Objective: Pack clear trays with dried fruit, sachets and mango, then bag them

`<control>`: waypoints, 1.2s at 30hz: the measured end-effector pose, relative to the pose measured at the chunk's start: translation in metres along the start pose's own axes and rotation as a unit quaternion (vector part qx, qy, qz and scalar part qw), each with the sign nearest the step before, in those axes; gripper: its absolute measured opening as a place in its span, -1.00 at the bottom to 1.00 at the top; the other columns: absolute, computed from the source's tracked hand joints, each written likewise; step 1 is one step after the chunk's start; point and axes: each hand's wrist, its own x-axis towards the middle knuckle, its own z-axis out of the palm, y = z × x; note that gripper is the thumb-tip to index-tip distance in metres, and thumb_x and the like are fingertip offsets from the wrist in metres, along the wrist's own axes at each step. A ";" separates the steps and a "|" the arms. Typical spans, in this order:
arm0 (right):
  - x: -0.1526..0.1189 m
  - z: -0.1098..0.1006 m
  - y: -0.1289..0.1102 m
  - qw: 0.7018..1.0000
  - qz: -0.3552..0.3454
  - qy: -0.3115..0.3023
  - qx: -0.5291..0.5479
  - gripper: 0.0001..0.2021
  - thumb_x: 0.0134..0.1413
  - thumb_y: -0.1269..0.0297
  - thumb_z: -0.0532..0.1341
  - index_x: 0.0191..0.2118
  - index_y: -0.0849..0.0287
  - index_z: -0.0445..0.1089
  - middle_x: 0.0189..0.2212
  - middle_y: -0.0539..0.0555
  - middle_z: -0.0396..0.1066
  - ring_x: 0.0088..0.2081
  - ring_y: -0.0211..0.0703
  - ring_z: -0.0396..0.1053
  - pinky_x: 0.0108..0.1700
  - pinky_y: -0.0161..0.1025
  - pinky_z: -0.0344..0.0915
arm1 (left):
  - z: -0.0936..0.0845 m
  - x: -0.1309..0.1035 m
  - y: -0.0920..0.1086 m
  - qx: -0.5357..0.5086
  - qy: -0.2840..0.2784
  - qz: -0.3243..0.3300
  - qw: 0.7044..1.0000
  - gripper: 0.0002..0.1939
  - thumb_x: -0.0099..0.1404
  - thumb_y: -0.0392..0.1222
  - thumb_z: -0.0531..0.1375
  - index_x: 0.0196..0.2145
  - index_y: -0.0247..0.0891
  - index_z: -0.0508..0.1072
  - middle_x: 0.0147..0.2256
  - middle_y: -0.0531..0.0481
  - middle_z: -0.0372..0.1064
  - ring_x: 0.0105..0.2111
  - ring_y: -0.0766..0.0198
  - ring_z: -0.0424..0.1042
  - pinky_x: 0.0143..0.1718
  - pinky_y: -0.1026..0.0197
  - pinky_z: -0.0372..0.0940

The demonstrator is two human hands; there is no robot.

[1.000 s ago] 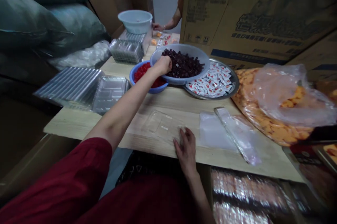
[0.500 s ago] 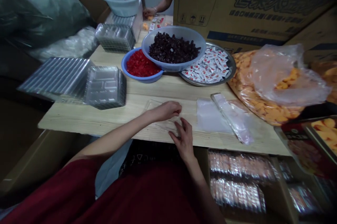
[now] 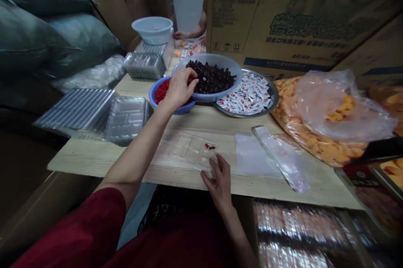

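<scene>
My left hand is over the near left rim of the pale bowl of dark brown pieces. Its fingers are bent, with a gap from the thumb, and I see nothing between them. Below it, partly covered, is a blue bowl of red pieces. At the table's front edge my right hand grips the near right corner of a clear plastic tray, thumb and fingers around it. One red piece and one dark piece lie in the tray's far right part.
Stacked clear trays and ribbed plastic sheets are at left. A metal basin of white sachets, clear plastic bags and a large bag of orange pieces lie right. A co-worker's hand is at the far end.
My left hand has moved from the tray up and forward to the bowls, uncovering the red and dark pieces. My right hand stays at the tray's corner. The view has tilted up a little.
</scene>
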 end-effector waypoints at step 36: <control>0.005 0.008 0.005 0.995 -0.070 0.048 -0.054 -0.63 0.28 0.31 0.29 0.17 0.09 0.36 0.18 0.29 0.31 0.20 0.12 0.34 0.11 0.19 0.48 | -0.020 0.027 -0.027 0.191 0.015 0.005 0.981 -0.86 0.27 -0.20 0.27 -0.20 -0.24 0.54 -0.36 0.01 0.48 -0.32 0.23 0.44 -0.11 0.16 0.34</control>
